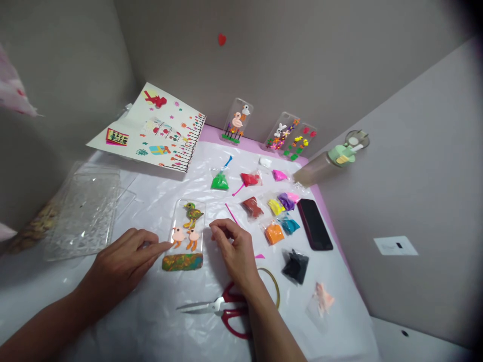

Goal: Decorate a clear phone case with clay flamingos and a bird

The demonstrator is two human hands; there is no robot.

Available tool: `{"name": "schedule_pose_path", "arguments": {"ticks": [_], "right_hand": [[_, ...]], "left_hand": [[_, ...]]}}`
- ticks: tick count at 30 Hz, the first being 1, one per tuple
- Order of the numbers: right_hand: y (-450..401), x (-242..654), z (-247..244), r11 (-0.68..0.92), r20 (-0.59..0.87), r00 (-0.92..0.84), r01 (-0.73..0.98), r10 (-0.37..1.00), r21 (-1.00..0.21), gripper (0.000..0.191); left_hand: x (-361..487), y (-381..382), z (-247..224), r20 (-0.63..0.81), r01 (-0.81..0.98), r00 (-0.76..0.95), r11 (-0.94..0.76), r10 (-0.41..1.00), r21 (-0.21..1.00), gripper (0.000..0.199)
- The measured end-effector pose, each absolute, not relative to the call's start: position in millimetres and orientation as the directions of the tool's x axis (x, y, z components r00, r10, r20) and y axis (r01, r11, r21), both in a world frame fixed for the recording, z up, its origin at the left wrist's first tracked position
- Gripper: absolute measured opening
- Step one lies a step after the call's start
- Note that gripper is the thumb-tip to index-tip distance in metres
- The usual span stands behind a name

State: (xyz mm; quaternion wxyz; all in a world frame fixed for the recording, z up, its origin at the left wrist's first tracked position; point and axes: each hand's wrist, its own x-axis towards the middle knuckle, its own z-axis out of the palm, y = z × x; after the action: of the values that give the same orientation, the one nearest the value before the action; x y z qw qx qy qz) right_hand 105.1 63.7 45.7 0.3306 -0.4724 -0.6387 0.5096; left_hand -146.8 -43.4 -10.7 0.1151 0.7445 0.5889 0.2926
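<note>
Left hand (123, 259), fingers extended and empty, just beside the clear phone case (181, 236) bearing clay birds (192, 215); right hand (234, 249) narrowly pinched, any held item not discernible.

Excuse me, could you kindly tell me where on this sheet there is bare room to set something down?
The white plastic sheet has room between the clear tray and the clear phone case, and below the clay block, left of the scissors. It is crowded around the clay packets beside the black phone.
</note>
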Motion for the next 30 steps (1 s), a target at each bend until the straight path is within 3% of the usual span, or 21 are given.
{"name": "schedule_pose_path", "arguments": {"ticks": [7,16,24,30], "right_hand": [[63.7,105.2,44.4,0.045,-0.051,-0.342,0.268,0.938,-0.962,0.019],[64.1,106.1,43.0,0.046,-0.057,-0.344,0.284,0.937,-0.958,0.020],[63.4,106.4,44.0,0.066,-0.042,-0.354,0.289,0.934,-0.955,0.020],[63.8,106.1,42.8,0.065,-0.042,-0.347,0.294,0.937,-0.954,0.020]], "left_hand": [[-150.0,-42.6,-15.9,0.356,0.841,0.249,-0.383,0.901,0.381,0.037],[-149.7,-44.2,-7.7,0.353,0.810,0.133,-0.307,0.926,0.499,0.017],[-147.4,-45.5,-10.8,0.366,0.786,0.207,-0.377,0.907,0.490,0.037],[-149.2,-43.8,-14.3,0.380,0.817,0.280,-0.427,0.881,0.387,0.038]]}}
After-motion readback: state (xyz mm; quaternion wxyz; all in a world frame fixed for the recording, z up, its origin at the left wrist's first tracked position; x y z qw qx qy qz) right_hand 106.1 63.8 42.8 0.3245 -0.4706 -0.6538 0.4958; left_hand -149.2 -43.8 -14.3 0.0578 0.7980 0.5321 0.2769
